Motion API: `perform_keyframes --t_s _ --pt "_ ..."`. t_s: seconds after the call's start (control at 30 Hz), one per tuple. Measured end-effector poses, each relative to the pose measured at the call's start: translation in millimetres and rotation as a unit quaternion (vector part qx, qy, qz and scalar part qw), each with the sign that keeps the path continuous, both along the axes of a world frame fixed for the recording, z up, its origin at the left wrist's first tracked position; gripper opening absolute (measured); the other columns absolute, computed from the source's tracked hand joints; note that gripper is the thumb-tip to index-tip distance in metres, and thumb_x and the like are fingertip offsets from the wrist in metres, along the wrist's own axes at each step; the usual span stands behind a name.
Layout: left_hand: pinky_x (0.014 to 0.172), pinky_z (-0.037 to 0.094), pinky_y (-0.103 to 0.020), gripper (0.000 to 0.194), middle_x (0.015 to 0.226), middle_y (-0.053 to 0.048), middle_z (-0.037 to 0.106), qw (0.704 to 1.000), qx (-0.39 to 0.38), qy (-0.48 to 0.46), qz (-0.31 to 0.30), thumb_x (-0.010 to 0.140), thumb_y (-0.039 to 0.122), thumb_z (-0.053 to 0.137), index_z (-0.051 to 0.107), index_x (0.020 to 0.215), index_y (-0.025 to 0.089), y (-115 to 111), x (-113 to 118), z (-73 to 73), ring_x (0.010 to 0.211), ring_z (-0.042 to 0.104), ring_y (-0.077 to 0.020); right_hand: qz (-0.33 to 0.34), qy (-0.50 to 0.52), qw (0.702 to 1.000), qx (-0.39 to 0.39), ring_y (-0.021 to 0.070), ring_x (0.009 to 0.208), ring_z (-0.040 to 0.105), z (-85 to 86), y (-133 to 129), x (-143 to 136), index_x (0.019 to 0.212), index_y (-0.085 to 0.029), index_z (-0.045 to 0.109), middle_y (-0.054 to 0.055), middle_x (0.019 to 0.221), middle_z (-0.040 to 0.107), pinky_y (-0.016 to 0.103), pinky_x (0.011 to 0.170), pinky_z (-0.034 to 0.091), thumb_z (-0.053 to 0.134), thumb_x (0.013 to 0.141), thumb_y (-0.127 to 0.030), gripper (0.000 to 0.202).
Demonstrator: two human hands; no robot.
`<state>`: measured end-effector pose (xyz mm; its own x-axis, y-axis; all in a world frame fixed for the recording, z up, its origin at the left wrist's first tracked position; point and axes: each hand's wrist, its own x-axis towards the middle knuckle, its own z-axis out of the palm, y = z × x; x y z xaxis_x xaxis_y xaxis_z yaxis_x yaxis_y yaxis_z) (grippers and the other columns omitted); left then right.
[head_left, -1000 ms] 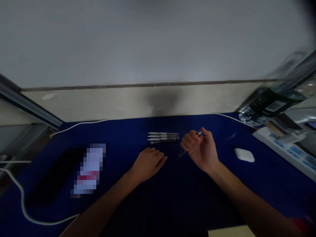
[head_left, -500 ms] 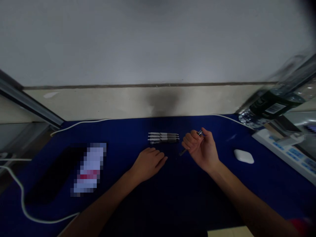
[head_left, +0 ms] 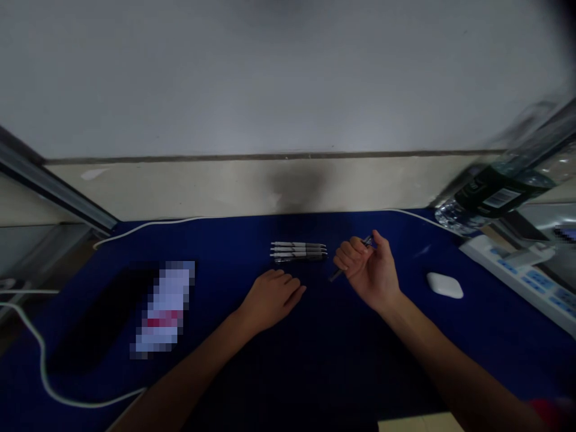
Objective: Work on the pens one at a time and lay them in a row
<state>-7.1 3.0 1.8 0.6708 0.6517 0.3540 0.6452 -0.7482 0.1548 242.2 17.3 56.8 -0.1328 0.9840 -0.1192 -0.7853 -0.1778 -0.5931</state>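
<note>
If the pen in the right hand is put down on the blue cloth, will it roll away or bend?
The pen looks thin, straight and rigid in the right hand, so it probably will not bend. Its round barrel might roll on a hard top, but the blue cloth probably slows it: three similar pens lie still there, side by side. It is probably light.

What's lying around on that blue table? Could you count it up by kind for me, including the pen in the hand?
Pens: 4, with 3 in a row on the cloth and 1 pen in the right hand
White earbud case: 1
Plastic bottle: 1
Power strip: 1
White cables: at least 2
Total: 9 or more
</note>
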Motion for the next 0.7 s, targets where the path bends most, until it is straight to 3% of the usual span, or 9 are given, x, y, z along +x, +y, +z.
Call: perform_keyframes --t_s 0.1,0.47,0.7 --pt "0.071 0.049 -0.036 0.046 0.074 0.0 0.07 1.0 -0.001 0.003 -0.001 0.122 0.034 0.045 0.065 0.083 0.021 0.2 -0.5 -0.2 0.07 0.067 -0.0185 0.006 0.003 1.0 0.003 0.0127 0.055 0.03 0.3 0.9 1.6 0.066 -0.026 0.027 -0.006 0.06 0.03 0.029 0.054 0.039 0.084 0.087 -0.048 0.064" --pt "0.071 0.05 -0.036 0.049 0.073 0.0 0.069 1.0 0.005 -0.003 -0.006 0.123 0.035 0.041 0.065 0.083 0.021 1.0 -1.3 -1.5 0.07 0.067 -0.0184 0.0 0.003 1.0 0.019 0.0142 0.054 0.029 -1.2 2.6 5.0 0.068 -0.026 0.026 -0.006 0.061 0.029 0.031 0.054 0.039 0.079 0.094 -0.053 0.064" --pt "0.072 0.049 -0.035 0.047 0.073 0.0 0.07 1.0 0.003 0.0 -0.002 0.122 0.034 0.043 0.065 0.083 0.021 1.0 -0.9 -2.4 0.071 0.068 -0.0185 0.005 -0.007 1.0 0.021 0.0128 0.055 0.025 0.9 2.2 3.9 0.065 -0.026 0.03 -0.007 0.062 0.027 0.03 0.055 0.035 0.08 0.088 -0.051 0.061"
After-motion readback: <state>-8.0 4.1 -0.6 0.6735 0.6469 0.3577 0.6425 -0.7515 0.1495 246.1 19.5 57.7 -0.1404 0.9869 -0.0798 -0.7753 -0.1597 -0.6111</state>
